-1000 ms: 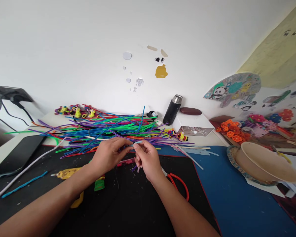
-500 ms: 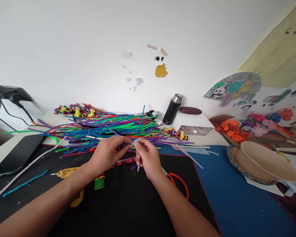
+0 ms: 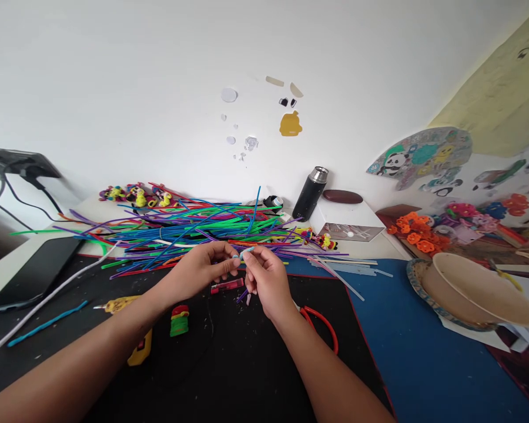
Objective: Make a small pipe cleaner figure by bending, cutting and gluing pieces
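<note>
My right hand (image 3: 267, 276) pinches a short light blue pipe cleaner (image 3: 245, 252) between thumb and forefinger. The fingers of my left hand (image 3: 203, 264) close on its left end, so most of the piece is hidden. Both hands are held above a black mat (image 3: 255, 376). Under them lie a red-pink tool (image 3: 227, 286) and a purple pipe cleaner bit (image 3: 242, 295). Red-handled scissors (image 3: 324, 323) rest beside my right wrist. A yellow glue gun (image 3: 139, 352) is partly covered by my left forearm, and a green and red coiled piece (image 3: 179, 321) sits next to it.
Behind the hands spreads a heap of colored pipe cleaners (image 3: 180, 229). A black flask (image 3: 311, 194) stands near a white box (image 3: 352, 220). At right is a beige bowl (image 3: 480, 288). A phone (image 3: 35, 276), a white cable (image 3: 57, 294) and a blue twisted strand (image 3: 48, 323) lie left.
The left fingers have shifted slightly on the light blue piece, with the thumb lower. The right hand keeps its pinch. The whole view has moved a little.
</note>
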`<control>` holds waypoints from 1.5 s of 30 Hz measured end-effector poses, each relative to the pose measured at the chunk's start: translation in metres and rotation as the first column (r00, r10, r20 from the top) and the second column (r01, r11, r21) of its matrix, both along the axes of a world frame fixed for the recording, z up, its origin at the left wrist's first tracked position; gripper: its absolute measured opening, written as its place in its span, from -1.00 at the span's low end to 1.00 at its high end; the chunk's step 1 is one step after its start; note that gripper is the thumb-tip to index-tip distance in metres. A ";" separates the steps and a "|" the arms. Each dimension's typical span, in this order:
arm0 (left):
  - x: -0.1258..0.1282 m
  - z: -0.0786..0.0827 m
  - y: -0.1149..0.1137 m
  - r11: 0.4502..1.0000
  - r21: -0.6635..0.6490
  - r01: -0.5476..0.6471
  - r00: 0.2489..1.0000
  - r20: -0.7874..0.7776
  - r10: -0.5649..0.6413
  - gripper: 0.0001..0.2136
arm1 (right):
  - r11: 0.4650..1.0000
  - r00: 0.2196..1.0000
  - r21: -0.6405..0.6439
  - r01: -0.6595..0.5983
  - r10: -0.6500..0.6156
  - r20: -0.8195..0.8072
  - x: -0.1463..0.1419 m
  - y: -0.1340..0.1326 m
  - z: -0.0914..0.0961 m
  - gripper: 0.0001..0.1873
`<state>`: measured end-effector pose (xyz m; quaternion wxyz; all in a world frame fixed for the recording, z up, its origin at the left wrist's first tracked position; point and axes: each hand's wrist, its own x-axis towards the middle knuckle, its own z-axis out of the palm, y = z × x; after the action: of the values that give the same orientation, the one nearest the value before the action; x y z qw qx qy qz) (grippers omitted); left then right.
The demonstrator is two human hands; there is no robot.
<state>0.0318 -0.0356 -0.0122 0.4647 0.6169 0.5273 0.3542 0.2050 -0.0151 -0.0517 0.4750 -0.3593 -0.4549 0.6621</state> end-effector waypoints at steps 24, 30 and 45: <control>-0.004 0.005 0.003 0.990 -0.119 0.074 0.997 0.035 -0.070 -0.65 | 0.958 0.950 0.286 -0.007 -0.084 0.301 0.004 -0.003 -0.004 -0.79; -0.004 0.004 0.004 0.988 -0.135 0.073 0.996 0.062 -0.065 -0.65 | 0.949 0.938 0.316 -0.005 -0.106 0.331 0.005 -0.004 -0.003 -0.80; -0.005 0.005 0.004 0.982 -0.157 0.104 0.993 0.071 -0.094 -0.61 | 0.905 0.887 0.426 -0.015 -0.185 0.424 0.006 -0.004 -0.006 -0.84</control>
<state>0.0265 -0.0317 -0.0076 0.5462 0.5917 0.5077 0.3063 0.2109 -0.0193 -0.0578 0.4502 -0.4143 -0.6673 0.4247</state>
